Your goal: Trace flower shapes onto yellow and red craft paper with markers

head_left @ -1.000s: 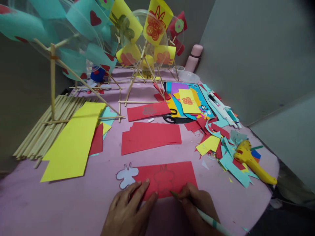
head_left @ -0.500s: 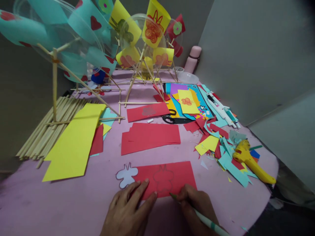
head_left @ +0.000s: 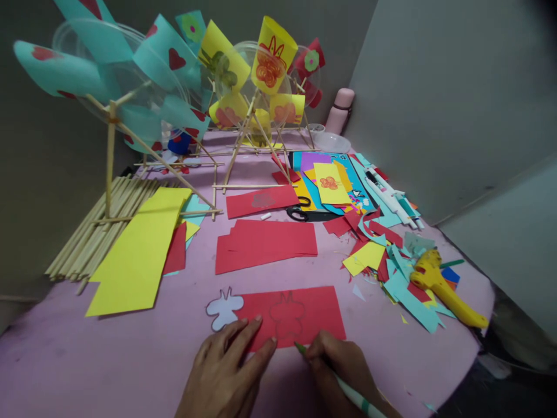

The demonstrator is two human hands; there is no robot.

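A red paper strip [head_left: 322, 310] with a butterfly outline drawn on it lies near the front of the table. My left hand [head_left: 228, 366] rests with fingers spread on its lower left part. A white butterfly cutout [head_left: 224, 307] lies at the strip's left end, just above my left fingers. My right hand [head_left: 337, 366] is closed round a white and green marker [head_left: 354, 397]. Its green tip is at the strip's lower edge, below the outline. More red strips [head_left: 270, 247] lie behind.
Yellow strips [head_left: 139, 255] and wooden sticks [head_left: 87, 238] lie left. Paper wheels on stick frames [head_left: 235, 157] stand behind. Black scissors [head_left: 298, 213] lie mid-table. Paper scraps [head_left: 369, 255], white markers [head_left: 391, 197] and a yellow glue gun [head_left: 448, 293] are at the right.
My right hand has moved the marker tip slightly left along the strip's lower edge. My left hand stays on the strip. The camera view has shifted a little.
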